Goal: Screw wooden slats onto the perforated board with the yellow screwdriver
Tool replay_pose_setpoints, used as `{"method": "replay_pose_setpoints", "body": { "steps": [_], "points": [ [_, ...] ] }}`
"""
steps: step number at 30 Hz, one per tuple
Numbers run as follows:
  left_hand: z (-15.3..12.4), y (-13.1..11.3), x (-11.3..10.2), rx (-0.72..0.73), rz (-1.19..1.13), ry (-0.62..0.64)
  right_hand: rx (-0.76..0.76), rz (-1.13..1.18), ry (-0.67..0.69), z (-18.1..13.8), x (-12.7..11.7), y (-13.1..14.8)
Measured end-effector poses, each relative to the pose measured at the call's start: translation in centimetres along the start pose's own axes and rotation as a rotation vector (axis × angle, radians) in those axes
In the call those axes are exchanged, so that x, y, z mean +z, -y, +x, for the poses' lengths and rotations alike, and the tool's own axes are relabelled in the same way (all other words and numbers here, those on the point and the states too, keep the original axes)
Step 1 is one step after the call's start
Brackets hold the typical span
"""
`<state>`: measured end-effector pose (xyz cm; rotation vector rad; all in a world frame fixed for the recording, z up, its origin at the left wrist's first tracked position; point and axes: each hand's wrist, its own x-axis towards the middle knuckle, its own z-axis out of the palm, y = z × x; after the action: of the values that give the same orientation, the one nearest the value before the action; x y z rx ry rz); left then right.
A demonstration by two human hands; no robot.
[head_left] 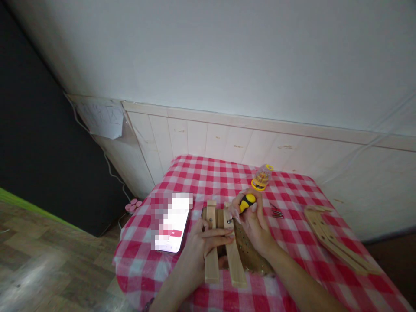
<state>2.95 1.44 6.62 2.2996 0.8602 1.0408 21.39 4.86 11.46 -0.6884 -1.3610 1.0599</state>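
My left hand (pixel 202 243) is closed around two pale wooden strips, its fingers lying across them. The left wooden strip (pixel 212 264) and the right wooden strip (pixel 237 268) run side by side over a brown piece (pixel 250 251) whose kind I cannot make out. My right hand (pixel 258 225) grips a yellow and black screwdriver (pixel 247 203). The screwdriver's tip points down at the upper part of the right strip, where a dark screw (pixel 229 221) shows. A screw head (pixel 211 220) sits in the left strip.
A clear bit case with yellow ends (pixel 261 177) stands behind my right hand. Several loose screws (pixel 277 213) lie nearby. More curved wooden strips (pixel 338 242) rest at the right. A lit phone (pixel 175 225) is at the left on the checked tablecloth (pixel 208 167), which meets the wall.
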Motion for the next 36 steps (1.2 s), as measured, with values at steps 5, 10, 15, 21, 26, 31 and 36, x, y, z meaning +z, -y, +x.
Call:
{"method": "replay_pose_setpoints", "body": {
  "steps": [5,10,15,21,26,31,36],
  "points": [
    [-0.2,0.2,0.4,-0.004,-0.049,-0.001,-0.004,0.014,0.033,0.3,0.3,0.2],
    [0.2,-0.5,-0.5,-0.080,-0.040,0.059,-0.023,-0.016,0.032,0.1,0.1,0.0],
    [0.8,-1.2,-1.1,-0.097,-0.028,0.089,-0.005,0.075,0.015,0.4,0.4,0.0],
    [0.1,-0.6,-0.4,-0.085,-0.054,0.044,-0.049,0.040,-0.173,2.7,-0.7,4.9],
    [-0.1,-0.4,-0.1,-0.053,-0.067,0.019,0.085,-0.669,0.235,2.3,-2.8,6.3],
    [0.3,-1.1,-0.2,-0.093,-0.048,0.026,0.022,-0.961,0.411,-0.2,-3.5,3.0],
    [0.8,-1.8,-0.7,-0.106,-0.048,0.056,0.005,-0.879,0.385,-1.0,-4.0,1.5]
  ]
}}
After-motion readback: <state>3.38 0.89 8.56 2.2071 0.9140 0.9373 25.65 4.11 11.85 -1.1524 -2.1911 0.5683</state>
